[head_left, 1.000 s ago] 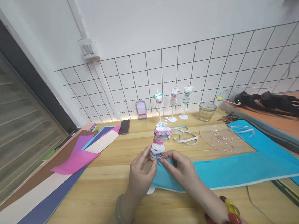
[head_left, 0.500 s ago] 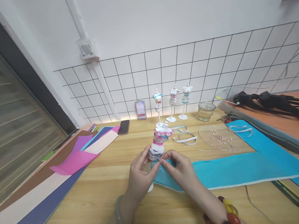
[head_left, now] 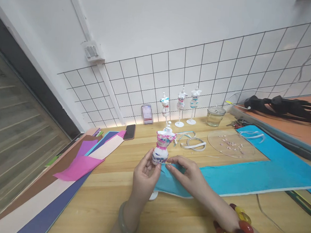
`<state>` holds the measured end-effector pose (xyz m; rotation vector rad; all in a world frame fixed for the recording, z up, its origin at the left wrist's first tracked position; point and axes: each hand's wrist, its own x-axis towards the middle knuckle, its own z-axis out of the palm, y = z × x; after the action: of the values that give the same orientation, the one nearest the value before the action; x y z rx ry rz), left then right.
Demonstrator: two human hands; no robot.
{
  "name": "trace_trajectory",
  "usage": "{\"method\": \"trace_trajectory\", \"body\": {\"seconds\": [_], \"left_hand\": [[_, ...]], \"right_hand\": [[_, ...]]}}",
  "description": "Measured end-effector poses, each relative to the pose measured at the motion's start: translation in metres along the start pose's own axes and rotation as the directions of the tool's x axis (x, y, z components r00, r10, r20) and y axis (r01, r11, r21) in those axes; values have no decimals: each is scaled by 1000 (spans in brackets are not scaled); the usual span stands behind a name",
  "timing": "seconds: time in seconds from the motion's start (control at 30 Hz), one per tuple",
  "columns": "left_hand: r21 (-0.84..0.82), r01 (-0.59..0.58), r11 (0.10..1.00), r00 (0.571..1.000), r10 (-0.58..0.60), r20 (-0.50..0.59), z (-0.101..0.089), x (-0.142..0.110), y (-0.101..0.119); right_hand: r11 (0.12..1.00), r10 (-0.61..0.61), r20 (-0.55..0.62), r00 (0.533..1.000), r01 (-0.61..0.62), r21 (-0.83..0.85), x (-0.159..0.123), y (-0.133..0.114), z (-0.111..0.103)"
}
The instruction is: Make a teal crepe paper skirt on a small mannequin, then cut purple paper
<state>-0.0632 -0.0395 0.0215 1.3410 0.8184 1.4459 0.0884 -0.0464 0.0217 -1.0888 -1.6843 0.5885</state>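
Note:
A small white dress form (head_left: 165, 138) with pink and blue bands stands tilted in front of me. My left hand (head_left: 144, 177) wraps round its lower torso, thumb toward the front. Close to the form's right side, my right hand (head_left: 190, 175) pinches the gathered end of a long blue sheet, fabric or crepe paper (head_left: 236, 176), between thumb and forefinger. That end hangs below the form, and the sheet stretches off to the right. Part of the form's white base (head_left: 153, 195) shows beside my left wrist; its stem is hidden.
Three other dress forms (head_left: 181, 102) stand at the back beside a glass of liquid (head_left: 216, 117). White ribbon (head_left: 196, 146) and a clear disc with small beads (head_left: 231, 145) lie nearer. Coloured sheets (head_left: 80, 169) and a phone (head_left: 129, 131) are left, a green-edged cutter (head_left: 301, 202) right.
The dress form has shifted slightly left and down with my left hand. My right hand's fingertips are now a little farther from the form's front.

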Motion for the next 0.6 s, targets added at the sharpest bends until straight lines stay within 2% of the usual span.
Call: {"method": "trace_trajectory", "body": {"seconds": [0.27, 0.43, 0.6], "left_hand": [[-13, 13, 1000, 1000, -13, 1, 2, 0, -1], [-14, 35, 999, 999, -35, -3, 2, 1, 0], [12, 23, 1000, 1000, -23, 4, 2, 2, 0]], "right_hand": [[999, -22, -8, 1000, 22, -50, -1, 1, 1], [1000, -8, 31, 999, 9, -22, -1, -2, -1], [998, -58, 49, 997, 58, 2, -1, -8, -3]]}}
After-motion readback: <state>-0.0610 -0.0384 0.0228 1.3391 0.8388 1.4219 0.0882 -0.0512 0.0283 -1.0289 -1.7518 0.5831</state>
